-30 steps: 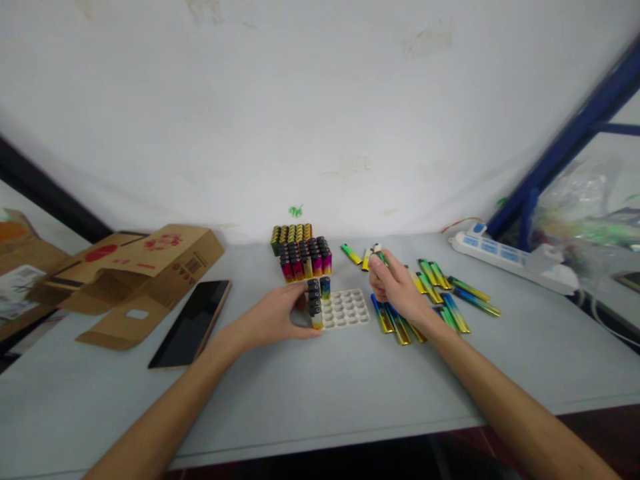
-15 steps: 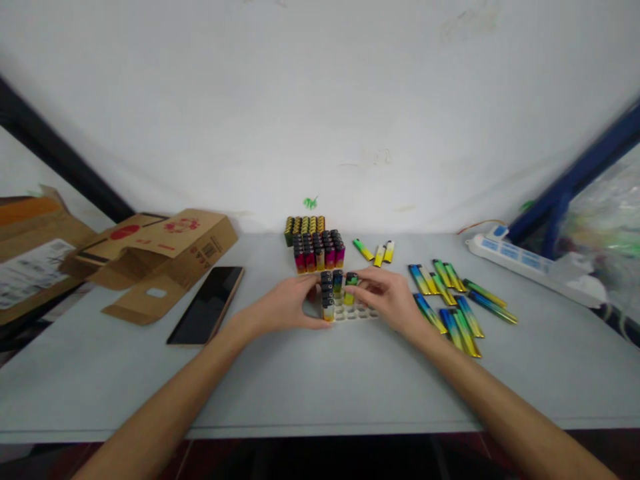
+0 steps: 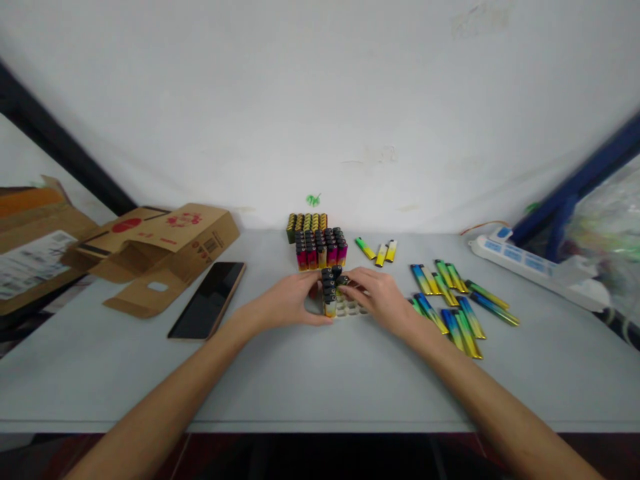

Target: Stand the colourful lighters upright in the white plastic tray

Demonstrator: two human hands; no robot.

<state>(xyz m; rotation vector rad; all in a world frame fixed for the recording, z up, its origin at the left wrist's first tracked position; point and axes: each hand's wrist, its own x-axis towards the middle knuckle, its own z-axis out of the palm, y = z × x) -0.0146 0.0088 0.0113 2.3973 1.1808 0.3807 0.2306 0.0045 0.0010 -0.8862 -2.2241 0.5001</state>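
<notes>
A white tray with holes (image 3: 353, 309) lies on the table before me, with a column of black-topped lighters (image 3: 329, 300) upright along its left end. My left hand (image 3: 293, 300) curls around that end, thumb at the near corner and fingers at the far side, gripping the tray. Pinched in my right hand (image 3: 375, 297) is a green and yellow lighter (image 3: 342, 281), its black top beside the filled column; the fingers partly hide it. Another dark-topped lighter (image 3: 337, 270) stands just behind it in the tray.
Pink lighters (image 3: 320, 253) stand in a block behind the tray, with dark yellow-topped ones (image 3: 306, 223) farther back. Loose lighters (image 3: 460, 320) lie at right, and several (image 3: 381, 253) near the wall. A phone (image 3: 207, 300), a cardboard box (image 3: 165, 243) and a power strip (image 3: 540, 267) flank them.
My right hand has moved slightly left and lowered the green and yellow lighter to the tray beside the left column. My left hand stays at the tray's end. The view has shifted slightly.
</notes>
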